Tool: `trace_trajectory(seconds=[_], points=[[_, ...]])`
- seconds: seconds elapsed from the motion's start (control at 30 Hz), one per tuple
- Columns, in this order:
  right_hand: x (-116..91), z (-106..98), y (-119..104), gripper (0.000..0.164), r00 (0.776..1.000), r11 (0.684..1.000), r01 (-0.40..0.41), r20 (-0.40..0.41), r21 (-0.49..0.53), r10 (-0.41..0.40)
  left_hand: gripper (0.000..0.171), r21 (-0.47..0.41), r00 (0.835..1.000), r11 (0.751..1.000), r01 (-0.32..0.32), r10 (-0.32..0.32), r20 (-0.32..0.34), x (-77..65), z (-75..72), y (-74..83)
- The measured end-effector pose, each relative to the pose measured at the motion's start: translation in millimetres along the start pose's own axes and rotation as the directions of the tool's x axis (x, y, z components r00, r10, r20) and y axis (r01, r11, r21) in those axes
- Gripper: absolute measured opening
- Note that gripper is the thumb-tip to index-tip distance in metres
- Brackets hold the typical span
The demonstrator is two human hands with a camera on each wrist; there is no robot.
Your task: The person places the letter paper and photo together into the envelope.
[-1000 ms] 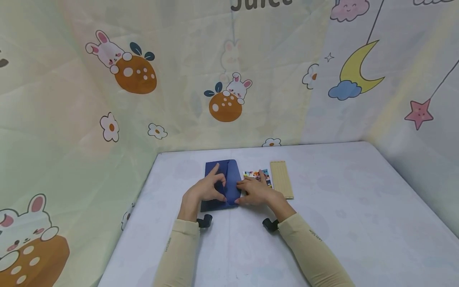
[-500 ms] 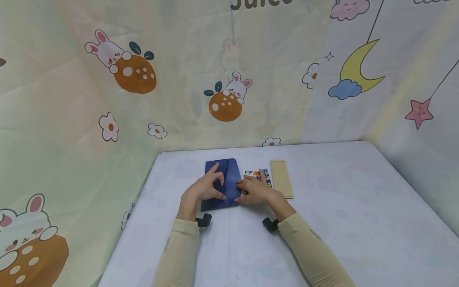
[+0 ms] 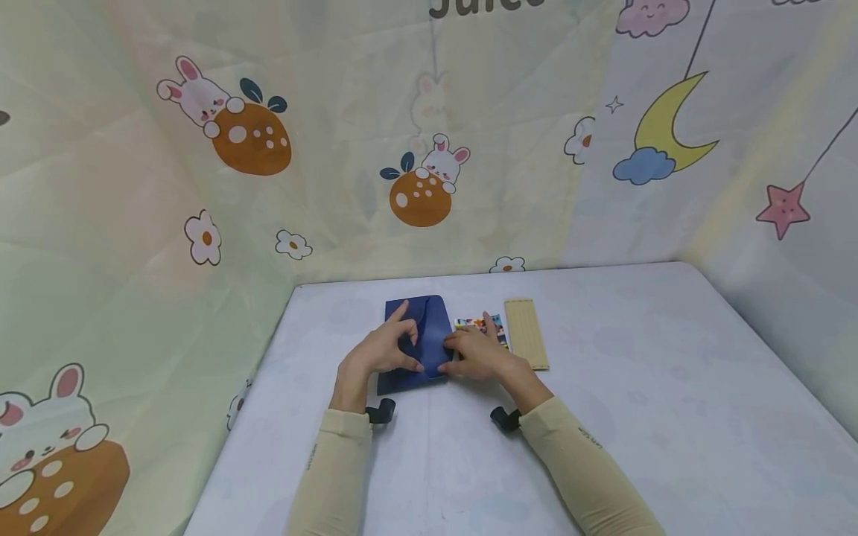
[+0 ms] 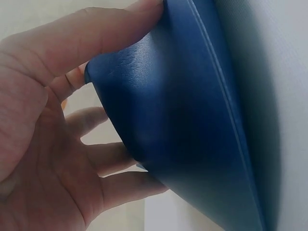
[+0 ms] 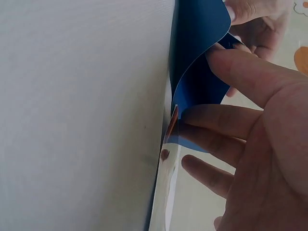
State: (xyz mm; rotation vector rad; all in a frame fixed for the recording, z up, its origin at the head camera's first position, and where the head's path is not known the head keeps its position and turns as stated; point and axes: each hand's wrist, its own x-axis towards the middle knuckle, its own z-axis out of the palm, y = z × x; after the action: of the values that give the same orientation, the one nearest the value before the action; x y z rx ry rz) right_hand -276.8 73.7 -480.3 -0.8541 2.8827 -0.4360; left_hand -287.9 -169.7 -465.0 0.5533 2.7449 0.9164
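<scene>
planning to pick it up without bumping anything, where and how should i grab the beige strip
Probably pinch its right long edge around mid-length, coming from the right: the beige strip lies flat and narrow, with the colourful card and right hand crowding its left side.

The pale worktop (image 3: 657, 387) stretches wide beneath three things: a blue folder (image 3: 432, 327), a colourful card (image 3: 471, 323) just right of it, then a ridged beige strip (image 3: 526, 335).

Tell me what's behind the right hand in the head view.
Part of a rectangular, multicoloured printed card shows behind the right hand; whatever the hand covers can't be seen.
</scene>
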Motion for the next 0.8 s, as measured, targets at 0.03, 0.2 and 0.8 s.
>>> trace_trajectory(seconds=[0.03,0.2,0.8], points=[[0,0,0,0.057,1.000,1.000,0.005,-0.010,0.001,-0.005,0.047,0.001,1.000,1.000,0.001,-0.001,0.002,0.0,-0.1,0.0],[1,-1,2,0.056,0.998,1.000,0.015,-0.054,0.022,-0.014,0.046,-0.002,1.000,1.000,-0.008,0.008,0.004,0.1,-0.3,0.4],[-4,-11,35,0.078,0.990,0.990,-0.127,-0.049,0.069,0.130,0.047,-0.037,1.000,0.999,-0.009,0.009,0.003,-0.9,1.4,-0.9]])
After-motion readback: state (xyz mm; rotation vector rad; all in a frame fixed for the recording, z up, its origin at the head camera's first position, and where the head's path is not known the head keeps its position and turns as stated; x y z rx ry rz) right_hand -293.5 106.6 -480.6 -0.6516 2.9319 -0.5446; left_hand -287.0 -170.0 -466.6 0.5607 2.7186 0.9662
